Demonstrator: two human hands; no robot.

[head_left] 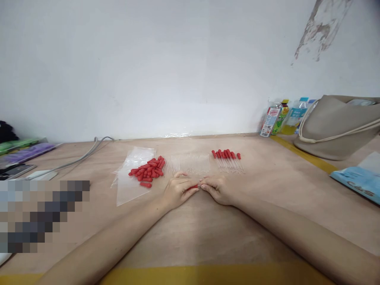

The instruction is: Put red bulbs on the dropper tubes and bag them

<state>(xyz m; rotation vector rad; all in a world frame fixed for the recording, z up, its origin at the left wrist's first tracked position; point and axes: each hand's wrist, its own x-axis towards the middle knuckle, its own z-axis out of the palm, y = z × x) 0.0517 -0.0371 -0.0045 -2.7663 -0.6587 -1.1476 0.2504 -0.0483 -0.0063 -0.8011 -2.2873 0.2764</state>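
One red bulb is clamped in the fingers of the left hand; the right hand, just beside it, pinches one thin clear tube at the bulb's right end. Far left of them, one heap of red bulbs overlaps too much to count, with two singles at its near edge. Right of it lie uncountable faint tubes, then about eight red-topped droppers.
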